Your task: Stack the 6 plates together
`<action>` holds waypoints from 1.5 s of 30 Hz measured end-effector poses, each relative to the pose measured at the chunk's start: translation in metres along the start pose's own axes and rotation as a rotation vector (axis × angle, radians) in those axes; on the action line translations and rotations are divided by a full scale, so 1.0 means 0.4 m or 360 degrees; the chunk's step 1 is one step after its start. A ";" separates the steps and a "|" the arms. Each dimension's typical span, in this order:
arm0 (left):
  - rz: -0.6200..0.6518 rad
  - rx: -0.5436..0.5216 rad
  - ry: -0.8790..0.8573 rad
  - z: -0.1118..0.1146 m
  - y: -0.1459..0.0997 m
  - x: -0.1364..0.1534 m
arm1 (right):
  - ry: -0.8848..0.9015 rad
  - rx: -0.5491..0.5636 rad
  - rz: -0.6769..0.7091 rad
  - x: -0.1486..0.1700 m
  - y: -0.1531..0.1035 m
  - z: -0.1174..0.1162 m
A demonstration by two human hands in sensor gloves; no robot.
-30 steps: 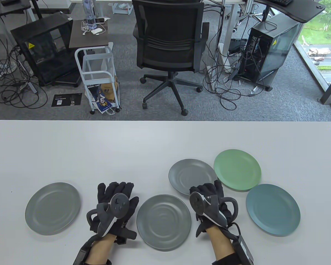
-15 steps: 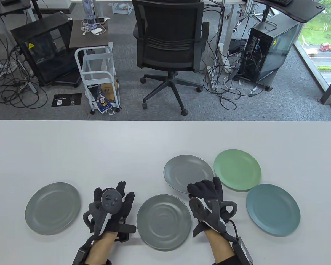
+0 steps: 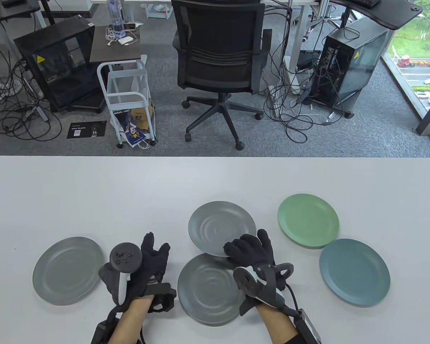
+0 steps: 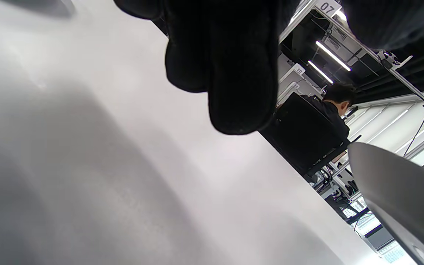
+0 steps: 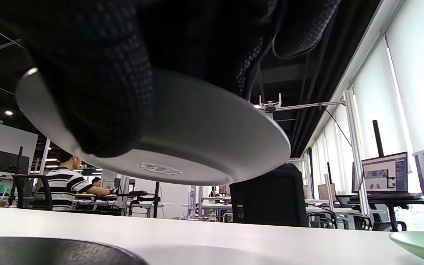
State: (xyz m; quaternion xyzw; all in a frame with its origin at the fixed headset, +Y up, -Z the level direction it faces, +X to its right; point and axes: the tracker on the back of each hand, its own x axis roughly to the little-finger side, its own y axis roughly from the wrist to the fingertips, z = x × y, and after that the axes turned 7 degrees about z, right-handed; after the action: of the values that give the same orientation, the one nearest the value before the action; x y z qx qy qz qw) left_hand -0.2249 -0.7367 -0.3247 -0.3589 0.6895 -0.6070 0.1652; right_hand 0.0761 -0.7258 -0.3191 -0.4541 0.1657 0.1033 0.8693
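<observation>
My right hand (image 3: 244, 248) grips the near rim of a grey plate (image 3: 218, 225) and holds it lifted and tilted over the far edge of another grey plate (image 3: 206, 292). In the right wrist view its pale underside (image 5: 204, 147) hangs above the table with my fingers (image 5: 98, 92) on the rim. My left hand (image 3: 153, 252) is open and empty, on the table between that lower plate and a third grey plate (image 3: 68, 270) at the left. A green plate (image 3: 308, 220) and a blue plate (image 3: 354, 272) lie to the right.
The white table (image 3: 93, 193) stretches far and left of the plates. A black office chair (image 3: 218, 68) stands beyond its far edge. In the left wrist view my fingers (image 4: 230, 73) hang over the table, with a grey plate's rim (image 4: 399, 191) at the right.
My right hand has lifted the grey plate off the table and carried it left, over the far edge of the middle grey plate. My left hand has turned and shifted slightly left.
</observation>
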 end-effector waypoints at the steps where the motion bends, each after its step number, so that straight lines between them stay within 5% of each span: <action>1: -0.0013 0.0008 -0.0024 0.000 0.001 0.001 | 0.0006 0.0003 0.0007 -0.003 0.000 0.000; 15: -0.0177 0.0283 -0.0464 0.042 0.011 0.032 | 0.0066 0.0037 0.0184 -0.056 0.005 0.015; 32: -0.0281 0.0318 -0.0591 0.043 0.023 0.056 | 0.0044 0.0001 0.0421 -0.108 0.006 0.020; 45: -0.0239 0.0294 -0.0504 0.034 0.033 0.063 | -0.0169 -0.0021 0.0105 -0.001 0.002 0.011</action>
State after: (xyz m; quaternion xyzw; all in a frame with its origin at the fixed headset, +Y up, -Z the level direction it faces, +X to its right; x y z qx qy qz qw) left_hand -0.2371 -0.7641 -0.3349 -0.4835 0.5677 -0.6142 0.2581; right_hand 0.0765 -0.7219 -0.3173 -0.4481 0.1336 0.1570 0.8699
